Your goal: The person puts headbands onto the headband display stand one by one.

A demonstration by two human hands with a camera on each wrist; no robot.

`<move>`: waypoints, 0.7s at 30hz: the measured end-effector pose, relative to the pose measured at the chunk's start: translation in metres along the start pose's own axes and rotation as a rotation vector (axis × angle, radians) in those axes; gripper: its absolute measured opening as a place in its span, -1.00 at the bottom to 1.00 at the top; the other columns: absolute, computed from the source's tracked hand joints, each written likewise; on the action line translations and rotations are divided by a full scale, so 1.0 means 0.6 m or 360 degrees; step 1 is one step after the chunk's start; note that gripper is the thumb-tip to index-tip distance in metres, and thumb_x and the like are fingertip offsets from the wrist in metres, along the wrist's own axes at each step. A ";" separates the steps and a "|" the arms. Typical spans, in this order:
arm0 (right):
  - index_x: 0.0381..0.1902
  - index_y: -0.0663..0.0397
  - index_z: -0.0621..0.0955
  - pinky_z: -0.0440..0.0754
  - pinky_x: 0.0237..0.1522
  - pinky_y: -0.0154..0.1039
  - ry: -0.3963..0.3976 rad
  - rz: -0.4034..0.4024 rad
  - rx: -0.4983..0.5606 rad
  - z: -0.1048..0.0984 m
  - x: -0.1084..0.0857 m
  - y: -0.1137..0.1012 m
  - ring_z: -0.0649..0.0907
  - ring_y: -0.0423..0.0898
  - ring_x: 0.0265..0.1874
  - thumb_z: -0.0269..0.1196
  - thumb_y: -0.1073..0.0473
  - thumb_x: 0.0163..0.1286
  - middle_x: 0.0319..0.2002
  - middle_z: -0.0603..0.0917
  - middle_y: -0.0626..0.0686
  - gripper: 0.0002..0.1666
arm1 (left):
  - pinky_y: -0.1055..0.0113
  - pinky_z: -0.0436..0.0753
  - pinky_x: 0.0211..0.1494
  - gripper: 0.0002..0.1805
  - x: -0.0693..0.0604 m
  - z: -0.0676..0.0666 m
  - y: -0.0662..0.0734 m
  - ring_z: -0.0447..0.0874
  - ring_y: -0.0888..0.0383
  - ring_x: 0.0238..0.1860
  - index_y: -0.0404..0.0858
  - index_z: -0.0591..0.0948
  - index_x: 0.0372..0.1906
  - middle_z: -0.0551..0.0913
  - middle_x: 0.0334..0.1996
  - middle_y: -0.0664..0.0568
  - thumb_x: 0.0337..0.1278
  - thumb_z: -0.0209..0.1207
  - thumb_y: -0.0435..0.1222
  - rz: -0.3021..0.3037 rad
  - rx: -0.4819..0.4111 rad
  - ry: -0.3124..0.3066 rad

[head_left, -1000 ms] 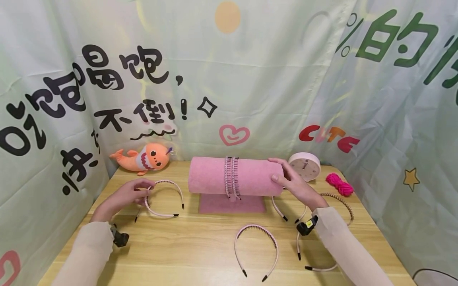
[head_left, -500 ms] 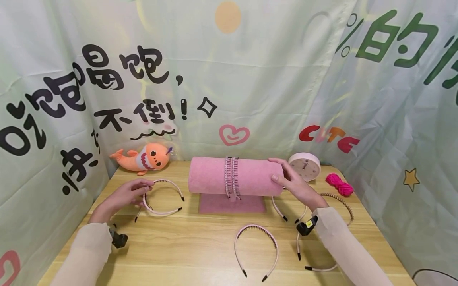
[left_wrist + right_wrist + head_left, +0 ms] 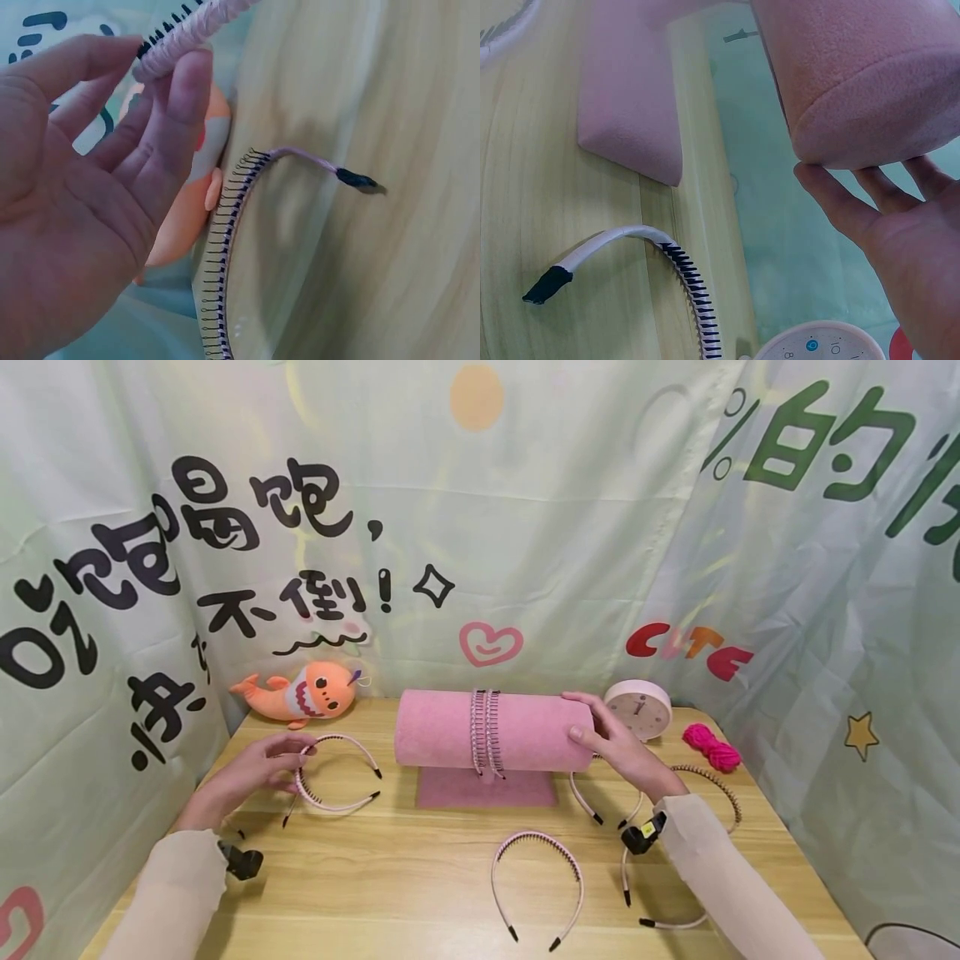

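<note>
At the table's left, the left hand (image 3: 251, 774) pinches a pink toothed headband (image 3: 347, 808) whose dark tips point right. In the left wrist view, the left hand (image 3: 82, 180) holds the wrapped band (image 3: 191, 34) between thumb and fingers, and another toothed headband (image 3: 223, 262) lies on the wood below. The right hand (image 3: 626, 752) rests on the right end of a pink padded roll (image 3: 435, 728), which stands on a pink base (image 3: 487, 792) and carries two headbands (image 3: 484, 732). From the right wrist, the right hand's fingertips (image 3: 862, 166) touch the roll's end (image 3: 877, 112).
An orange shark plush (image 3: 300, 695) sits at the back left. A round clock (image 3: 639, 708) and pink yarn (image 3: 711, 747) stand at the back right. One headband (image 3: 537, 835) lies at the front, and several others, including one (image 3: 731, 793), lie around the right forearm.
The left hand has shifted slightly left, and its headband has moved and turned a little with it, the lower tip rising. The right hand and the roll have stayed put.
</note>
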State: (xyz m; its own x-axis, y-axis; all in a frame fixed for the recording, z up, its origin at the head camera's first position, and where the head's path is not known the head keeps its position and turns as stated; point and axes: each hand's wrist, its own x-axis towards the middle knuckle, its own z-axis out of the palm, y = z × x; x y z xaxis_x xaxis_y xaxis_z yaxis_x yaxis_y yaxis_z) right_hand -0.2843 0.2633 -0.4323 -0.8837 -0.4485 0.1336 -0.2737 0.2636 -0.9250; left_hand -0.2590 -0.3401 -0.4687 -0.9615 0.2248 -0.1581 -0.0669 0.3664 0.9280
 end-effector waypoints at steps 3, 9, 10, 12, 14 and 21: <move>0.69 -0.19 0.24 0.71 0.20 -0.24 -0.0003 -0.0002 -0.0003 -0.001 0.000 0.001 0.44 0.21 0.46 0.15 0.07 0.74 0.62 0.29 0.24 -0.32 | 0.16 0.87 0.05 -0.43 -0.002 0.000 0.008 0.70 0.19 0.08 -0.41 0.42 0.53 0.49 0.44 -0.37 0.64 0.21 -0.23 0.0055 -0.0035 0.0022; 0.69 -0.19 0.24 0.72 0.20 -0.24 -0.0001 -0.0004 -0.0001 -0.001 0.000 0.002 0.45 0.19 0.45 0.15 0.07 0.74 0.62 0.30 0.23 -0.32 | 0.18 0.86 0.04 -0.48 0.000 0.005 0.033 0.71 0.20 0.00 -0.24 0.56 0.43 0.61 0.25 0.02 0.56 0.32 -0.12 0.0138 -0.0047 0.0053; 0.69 -0.19 0.24 0.72 0.20 -0.24 0.0000 -0.0007 -0.0001 -0.001 0.000 0.002 0.45 0.19 0.45 0.15 0.08 0.74 0.62 0.29 0.23 -0.32 | 0.17 0.86 0.02 -0.49 0.001 0.007 0.038 0.70 0.20 -0.01 -0.23 0.56 0.43 0.61 0.22 0.07 0.57 0.31 -0.11 0.0151 -0.0049 0.0055; 0.69 -0.18 0.25 0.71 0.21 -0.25 -0.0001 -0.0008 -0.0002 -0.001 0.001 0.002 0.44 0.20 0.46 0.15 0.08 0.74 0.62 0.29 0.23 -0.32 | 0.16 0.86 0.01 -0.47 0.003 0.012 0.048 0.70 0.21 -0.01 -0.23 0.56 0.45 0.62 0.19 0.13 0.59 0.29 -0.08 0.0166 -0.0049 0.0067; 0.69 -0.18 0.25 0.71 0.21 -0.26 -0.0002 -0.0009 -0.0001 0.000 0.000 0.001 0.43 0.20 0.47 0.16 0.08 0.74 0.63 0.29 0.23 -0.32 | 0.17 0.87 0.01 -0.45 0.004 0.017 0.060 0.71 0.22 -0.02 -0.24 0.54 0.47 0.63 0.17 0.15 0.62 0.26 -0.05 0.0173 -0.0049 0.0085; 0.69 -0.14 0.25 0.71 0.21 -0.28 0.0001 -0.0030 -0.0003 0.001 0.000 0.000 0.47 0.08 0.43 0.15 0.11 0.74 0.62 0.29 0.24 -0.32 | 0.17 0.88 0.03 -0.39 0.003 0.038 0.103 0.74 0.19 -0.06 -0.34 0.48 0.50 0.58 0.19 0.06 0.65 0.21 -0.04 0.0244 -0.0069 0.0097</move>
State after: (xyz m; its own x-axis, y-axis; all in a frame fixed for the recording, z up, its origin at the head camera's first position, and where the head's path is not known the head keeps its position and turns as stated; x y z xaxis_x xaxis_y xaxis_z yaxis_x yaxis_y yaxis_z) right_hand -0.2839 0.2627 -0.4325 -0.8786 -0.4528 0.1515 -0.2913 0.2568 -0.9215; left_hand -0.2589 -0.2960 -0.4192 -0.9756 0.2197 0.0062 0.0719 0.2923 0.9536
